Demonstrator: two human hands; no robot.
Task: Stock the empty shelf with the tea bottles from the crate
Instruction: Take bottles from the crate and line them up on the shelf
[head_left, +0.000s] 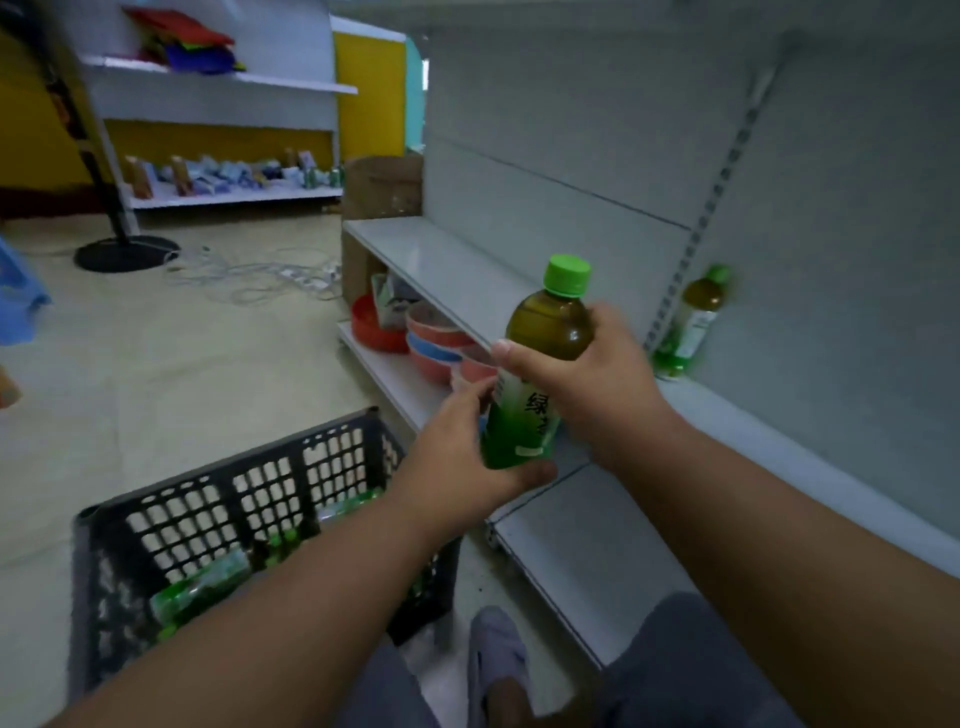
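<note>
A green-capped tea bottle (545, 338) with a green label is held upright in front of the white shelf (597, 535). My left hand (457, 457) grips its lower end and my right hand (597, 374) wraps around its middle. A second tea bottle (693, 319) stands at the back of the shelf against the wall panel. The black plastic crate (218, 499) sits on the floor at the lower left, with several more green bottles (208, 587) lying inside, partly hidden by my left forearm.
Stacked bowls (431, 338) and a red dish sit on the lower shelf to the left. A cardboard box (382, 184) stands behind the shelf end. Cables (260, 275) and a stand base (127, 252) lie on the floor. My knees and a slipper (496, 654) are below.
</note>
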